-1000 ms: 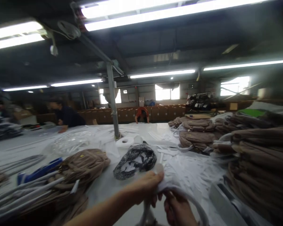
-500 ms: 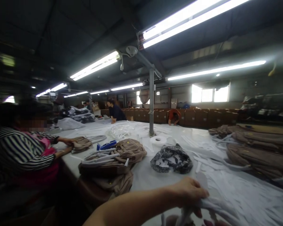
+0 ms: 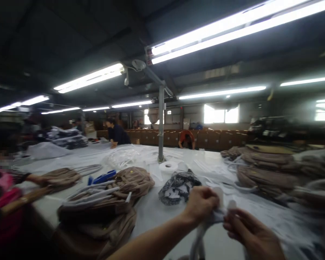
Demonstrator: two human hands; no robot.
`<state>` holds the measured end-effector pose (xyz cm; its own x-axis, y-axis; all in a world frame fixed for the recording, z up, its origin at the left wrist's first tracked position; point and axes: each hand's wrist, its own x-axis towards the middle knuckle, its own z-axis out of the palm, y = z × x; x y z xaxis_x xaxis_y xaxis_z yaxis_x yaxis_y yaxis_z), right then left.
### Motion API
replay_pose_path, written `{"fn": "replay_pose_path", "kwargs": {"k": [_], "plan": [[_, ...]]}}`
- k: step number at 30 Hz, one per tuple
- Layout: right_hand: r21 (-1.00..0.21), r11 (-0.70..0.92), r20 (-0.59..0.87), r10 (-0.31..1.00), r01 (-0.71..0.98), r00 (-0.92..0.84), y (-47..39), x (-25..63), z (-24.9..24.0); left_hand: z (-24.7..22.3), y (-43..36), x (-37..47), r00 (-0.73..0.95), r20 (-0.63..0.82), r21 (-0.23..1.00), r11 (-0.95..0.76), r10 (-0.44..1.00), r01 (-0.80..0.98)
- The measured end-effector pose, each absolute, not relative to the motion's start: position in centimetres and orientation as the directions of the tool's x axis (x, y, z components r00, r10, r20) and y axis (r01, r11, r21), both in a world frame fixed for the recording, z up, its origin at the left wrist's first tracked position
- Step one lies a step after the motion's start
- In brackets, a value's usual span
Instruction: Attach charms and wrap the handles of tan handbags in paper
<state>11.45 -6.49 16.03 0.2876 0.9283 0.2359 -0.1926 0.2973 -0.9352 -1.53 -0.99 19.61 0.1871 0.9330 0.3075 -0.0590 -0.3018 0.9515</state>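
Both of my hands are close together over the table at the lower right. My left hand (image 3: 203, 204) is closed on a light grey strap (image 3: 197, 240), which bends down below it and out of the bottom of the view. A pale flat piece (image 3: 219, 195) stands up beside its fingertips. My right hand (image 3: 250, 231), just to the right, pinches a small whitish strip (image 3: 232, 205) whose end sticks up above the thumb and fingers. Whether this strip is joined to the strap, I cannot tell. Just beyond my left hand lies a black-and-white speckled bundle (image 3: 169, 191).
Brown bags with grey handles (image 3: 135, 180) and a blue tool (image 3: 104, 177) lie left of centre. More brown bags (image 3: 268, 177) are piled at right. A white roll (image 3: 168, 166) sits near a post (image 3: 161, 122). At left, a co-worker's hands touch another brown bag (image 3: 61, 178).
The view has turned to the right. My right hand has come up into view beside my left hand, and the two are now close together at the grey strap.
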Motion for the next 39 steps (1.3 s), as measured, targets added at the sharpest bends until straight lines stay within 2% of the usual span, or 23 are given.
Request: {"fn": "replay_pose_path", "kwargs": {"k": [3,8,17,20,25,28,32,36,39], "plan": [[-0.932,0.275,0.220,0.947,-0.235,0.236,-5.5,10.5,17.2,19.6,-0.8,-1.7,0.223,0.343,0.939,-0.332,0.912,-0.087],[-0.938,0.278,0.250,0.956,-0.204,0.153,-4.0,10.1,16.9,18.8,-0.3,-2.0,0.266,0.372,0.928,-0.365,0.889,-0.078],[-0.960,0.232,0.202,0.961,-0.157,0.189,-2.5,9.9,16.7,18.7,-0.9,-1.4,0.298,0.382,0.915,-0.403,0.875,0.008],[-0.972,0.198,0.172,0.967,-0.127,0.188,-2.2,10.2,16.8,18.4,-1.3,-1.1,0.248,0.414,0.889,-0.447,0.876,0.098],[-0.982,0.136,0.106,0.971,-0.130,0.216,-2.4,10.7,17.1,17.6,-2.1,-0.4,0.153,0.549,0.787,-0.570,0.822,0.237],[-0.970,0.190,0.157,0.966,-0.153,0.205,-2.8,11.0,17.0,17.5,-2.3,-0.1,0.161,0.556,0.793,-0.578,0.816,0.190],[-0.947,0.271,0.248,0.958,-0.171,0.144,-3.5,11.4,16.8,17.7,-1.9,0.0,0.150,0.492,0.864,-0.502,0.857,0.034],[-0.944,0.273,0.251,0.959,-0.188,0.130,-3.8,11.6,16.8,17.6,-1.3,0.2,0.175,0.371,0.928,-0.358,0.912,-0.104],[-0.941,0.276,0.251,0.958,-0.194,0.141,-3.7,11.6,16.9,17.5,-1.4,0.3,0.191,0.359,0.933,-0.344,0.913,-0.109]]}}
